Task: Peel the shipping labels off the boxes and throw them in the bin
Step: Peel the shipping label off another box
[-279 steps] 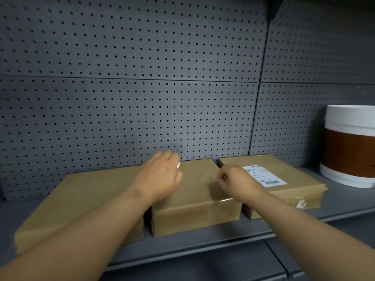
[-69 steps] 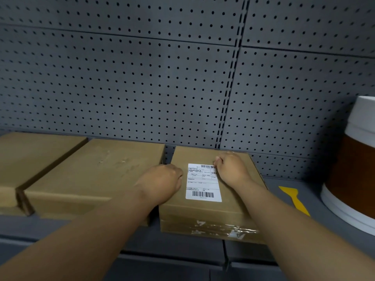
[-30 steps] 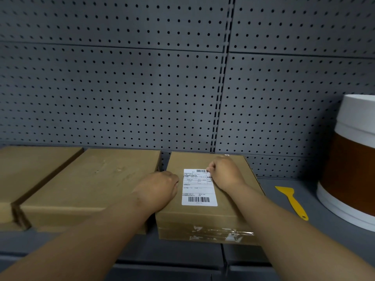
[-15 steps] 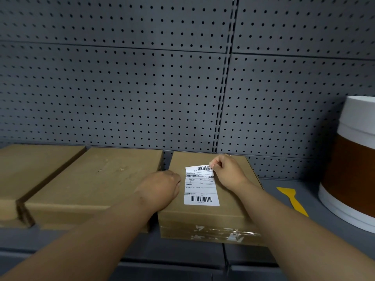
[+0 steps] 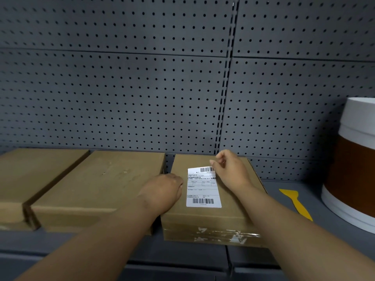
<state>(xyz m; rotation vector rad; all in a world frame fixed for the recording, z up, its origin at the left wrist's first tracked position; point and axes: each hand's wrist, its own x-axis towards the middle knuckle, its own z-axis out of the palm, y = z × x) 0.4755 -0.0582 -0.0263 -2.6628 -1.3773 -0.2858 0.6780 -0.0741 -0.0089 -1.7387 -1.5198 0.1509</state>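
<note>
Pinching one label (image 5: 203,187) corner, right hand (image 5: 233,171), left hand (image 5: 164,191) fisted, three boxes (image 5: 215,199).

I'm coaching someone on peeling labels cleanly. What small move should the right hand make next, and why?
Probably draw the pinched far-right corner toward the body, low and slow. The right hand grips that corner of the shipping label, most of which lies flat, while the left hand braces the box.

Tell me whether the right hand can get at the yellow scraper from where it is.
Probably yes: the yellow scraper lies in the open on the shelf, right of the labelled box, and nothing stands between it and the right hand.
</note>
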